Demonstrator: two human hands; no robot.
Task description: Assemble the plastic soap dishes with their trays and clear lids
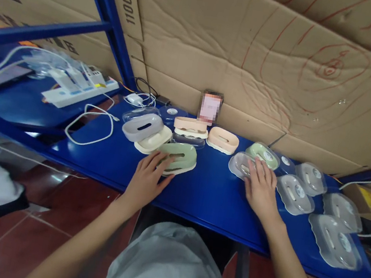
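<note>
Left hand [149, 171] touches green dish [188, 155] left-front of phone [210, 108], right hand [263, 185] clear pack [236, 164] right-front: seemingly handling, grasps unclear, lifting would need secure grip.

The head camera looks forward and down at a nearby table [210, 193].

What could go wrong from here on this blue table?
The clear, wavy-edged plastic piece at front right lies close to the edge of the blue table, so a sweep of the right hand might knock it off. The pale lavender oval plastic dish seems tilted onto a cream oval plastic dish and could slip if bumped. The left hand is at the green, slotted oval plastic dish; a shove could jostle the cream one.
</note>
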